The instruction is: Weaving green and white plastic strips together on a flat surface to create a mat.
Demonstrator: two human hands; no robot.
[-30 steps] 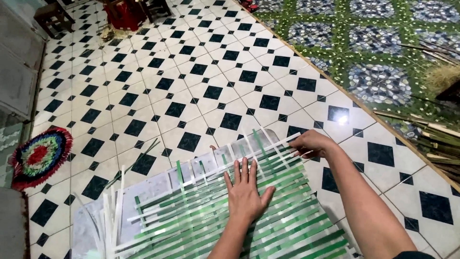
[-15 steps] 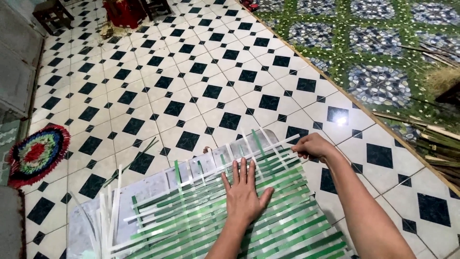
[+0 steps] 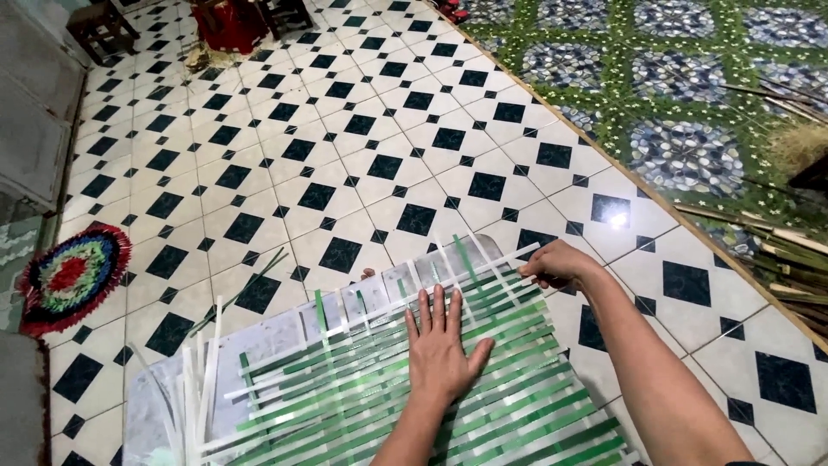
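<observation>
A half-woven mat of green and white strips lies on the tiled floor in front of me. My left hand presses flat on the weave near its far edge, fingers spread. At the mat's far right corner, my right hand pinches the end of a white strip that runs leftward across the weave. Loose strip ends stick out along the far and left edges.
Black-and-white floor tiles stretch ahead. A round multicoloured rug lies at the left. A green patterned floor borders the right, with bamboo sticks on it. A red object and dark stools stand far off.
The view has shifted slightly. My right hand keeps hold of the white strip at the corner; my left hand stays flat on the weave.
</observation>
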